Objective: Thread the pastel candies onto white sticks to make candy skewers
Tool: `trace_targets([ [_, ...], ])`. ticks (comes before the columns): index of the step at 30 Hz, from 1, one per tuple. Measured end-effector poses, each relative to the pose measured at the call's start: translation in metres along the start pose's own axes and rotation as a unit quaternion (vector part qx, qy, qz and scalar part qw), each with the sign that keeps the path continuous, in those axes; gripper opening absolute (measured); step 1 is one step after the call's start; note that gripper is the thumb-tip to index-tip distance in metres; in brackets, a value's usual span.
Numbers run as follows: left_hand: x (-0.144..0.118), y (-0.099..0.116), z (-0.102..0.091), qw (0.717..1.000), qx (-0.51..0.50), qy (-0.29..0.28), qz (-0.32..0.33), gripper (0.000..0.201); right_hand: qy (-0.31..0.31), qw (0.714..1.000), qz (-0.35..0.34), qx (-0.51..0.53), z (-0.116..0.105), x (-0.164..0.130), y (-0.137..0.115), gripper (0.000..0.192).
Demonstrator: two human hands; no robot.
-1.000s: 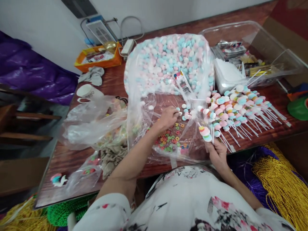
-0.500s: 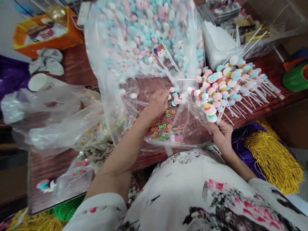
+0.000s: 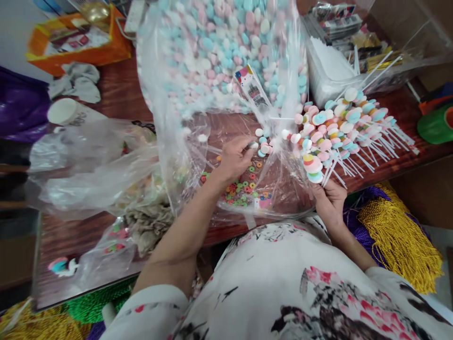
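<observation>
My left hand (image 3: 236, 157) is closed in a pinch on a pale candy disc (image 3: 252, 145), above the clear plastic sheet. Just right of it lie several white, pink and blue candy discs (image 3: 264, 146). Below it small coloured rings (image 3: 244, 189) are scattered on the plastic. At the right, my right hand (image 3: 330, 196) grips a white stick threaded with candy discs (image 3: 313, 165), its fingers closed round the lower end. Beside that hand is a heap of finished candy sticks (image 3: 350, 125), with pink, white and blue discs on white sticks.
A large bag of candy discs (image 3: 222, 52) fills the back. Plastic bags (image 3: 92, 165) lie at the left, near a paper cup (image 3: 62, 112) and an orange box (image 3: 120, 42). A tray of white sticks (image 3: 329, 66) stands back right; gold tassels (image 3: 399, 236) hang below the edge.
My left hand has lifted slightly away from the loose discs, and a pale disc now shows between its fingertips. My right hand keeps its grip on the stick. The view has shifted slightly.
</observation>
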State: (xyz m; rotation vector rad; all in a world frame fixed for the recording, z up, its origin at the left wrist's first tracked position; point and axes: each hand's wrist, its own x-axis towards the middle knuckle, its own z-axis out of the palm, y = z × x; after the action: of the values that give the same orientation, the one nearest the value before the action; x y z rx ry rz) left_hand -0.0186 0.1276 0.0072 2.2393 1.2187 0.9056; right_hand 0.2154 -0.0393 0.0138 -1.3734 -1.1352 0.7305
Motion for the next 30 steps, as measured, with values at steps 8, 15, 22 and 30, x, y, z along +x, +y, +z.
trace_targets([
  [8, -0.067, 0.049, -0.013, 0.850, -0.432, 0.091, -0.287, 0.028, -0.193, 0.979, -0.056, -0.031, 0.024, -0.011, -0.004, 0.026],
  [15, -0.099, 0.061, -0.017, 0.771, -0.516, 0.161, -0.337, 0.026, -0.285, 0.953, -0.073, -0.069, 0.042, -0.015, -0.006, 0.024],
  [22, -0.113, 0.059, -0.009, 0.802, -0.470, 0.206, -0.306, 0.027, -0.289, 0.947, -0.098, -0.105, 0.045, -0.022, -0.005, 0.023],
  [30, -0.126, 0.053, 0.000, 0.847, -0.404, 0.232, -0.257, 0.022, -0.275, 0.948, -0.092, -0.128, 0.045, -0.024, -0.008, 0.024],
])
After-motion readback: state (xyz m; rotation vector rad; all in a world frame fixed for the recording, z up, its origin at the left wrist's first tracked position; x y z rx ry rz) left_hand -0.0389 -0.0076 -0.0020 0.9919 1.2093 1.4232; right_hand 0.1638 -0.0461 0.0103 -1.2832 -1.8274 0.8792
